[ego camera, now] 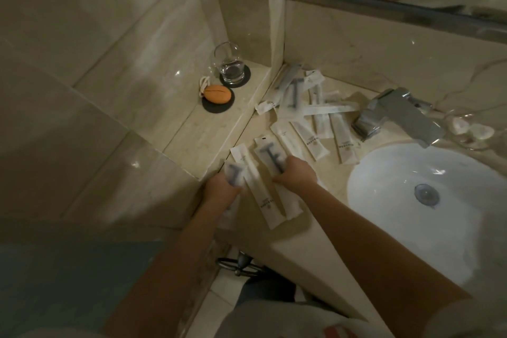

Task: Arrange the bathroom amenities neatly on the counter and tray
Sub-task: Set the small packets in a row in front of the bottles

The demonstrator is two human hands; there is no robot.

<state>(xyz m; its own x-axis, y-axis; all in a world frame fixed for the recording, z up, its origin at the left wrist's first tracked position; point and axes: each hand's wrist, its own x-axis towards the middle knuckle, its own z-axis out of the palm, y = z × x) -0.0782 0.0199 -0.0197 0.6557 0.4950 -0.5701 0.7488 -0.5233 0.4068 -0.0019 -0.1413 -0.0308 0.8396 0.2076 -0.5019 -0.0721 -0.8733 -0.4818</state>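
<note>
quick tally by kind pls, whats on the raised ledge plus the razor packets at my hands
glass: 1
dark coaster: 2
orange soap: 1
razor packet: 2, one held by the left hand, one by the right hand
total: 6

Glossy marble counter [296, 244], shiny metal faucet [397, 115], clear glass tumbler [229, 63], and matt frosted plastic sachets [315, 118].
</note>
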